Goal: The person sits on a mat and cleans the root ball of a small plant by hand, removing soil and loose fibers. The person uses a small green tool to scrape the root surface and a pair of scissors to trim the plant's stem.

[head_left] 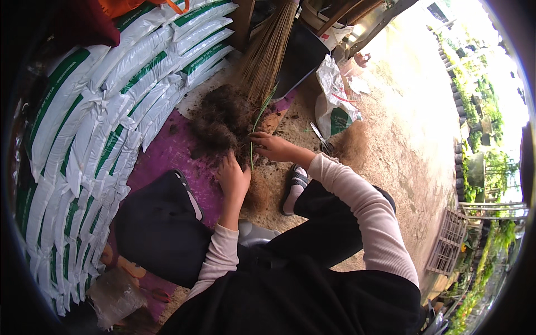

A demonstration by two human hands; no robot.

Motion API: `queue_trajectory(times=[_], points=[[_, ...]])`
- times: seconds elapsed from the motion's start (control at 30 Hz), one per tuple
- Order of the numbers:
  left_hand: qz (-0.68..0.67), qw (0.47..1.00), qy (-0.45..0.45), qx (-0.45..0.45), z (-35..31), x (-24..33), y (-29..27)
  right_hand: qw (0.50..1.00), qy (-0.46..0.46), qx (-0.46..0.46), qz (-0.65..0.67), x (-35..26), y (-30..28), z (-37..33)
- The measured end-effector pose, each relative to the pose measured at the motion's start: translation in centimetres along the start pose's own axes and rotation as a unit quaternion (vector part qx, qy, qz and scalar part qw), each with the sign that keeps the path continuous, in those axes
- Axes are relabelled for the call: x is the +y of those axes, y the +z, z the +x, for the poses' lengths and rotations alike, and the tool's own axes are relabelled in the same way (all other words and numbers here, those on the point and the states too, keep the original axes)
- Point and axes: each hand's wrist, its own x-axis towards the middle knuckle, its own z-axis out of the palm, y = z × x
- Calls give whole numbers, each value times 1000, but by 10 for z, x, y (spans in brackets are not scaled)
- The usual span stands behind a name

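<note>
A thin green plant stem point(258, 124) with narrow leaves stands out beside a dark heap of brown fibre and soil point(216, 114). My right hand point(274, 148) reaches in from the right, its fingers pinched on the stem. At the heap's near edge is my left hand point(233, 176), fingers bent together close to the stem's lower end. Whatever lies under those left fingertips is hidden. The heap rests on a purple patterned mat point(178, 148) strewn with dark crumbs.
White-and-green plastic sacks point(106, 123) are stacked along the left. Beyond the heap stand a stick broom point(272, 53) and a dark panel point(306, 56). A crumpled white bag point(334, 92), scissors point(321, 135) and loose brown fibre point(352, 146) lie on the concrete, right.
</note>
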Motion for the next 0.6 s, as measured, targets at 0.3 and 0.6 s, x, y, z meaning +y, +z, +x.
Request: queue_trajectory(times=[0.3, 0.6], points=[[-221, 925, 254, 175, -1, 47, -67, 965, -117, -69, 223, -155, -97, -45], [-426, 869, 188, -165, 40, 124, -198, 711, -135, 197, 661, -150, -186, -57]])
